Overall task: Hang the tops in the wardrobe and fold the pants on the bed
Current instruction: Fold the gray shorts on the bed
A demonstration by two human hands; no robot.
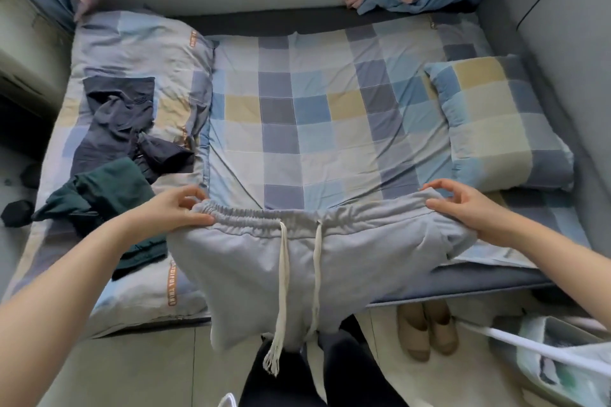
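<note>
grey pants (251, 261) in both hands, waistband spread

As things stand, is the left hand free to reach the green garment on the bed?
Probably not yet. The left hand pinches the waistband of the grey pants, which the right hand also holds. The green garment lies close, just beside that forearm, uncovered.

Checked pillow (506, 122), beige slippers (426, 330) below.
</note>
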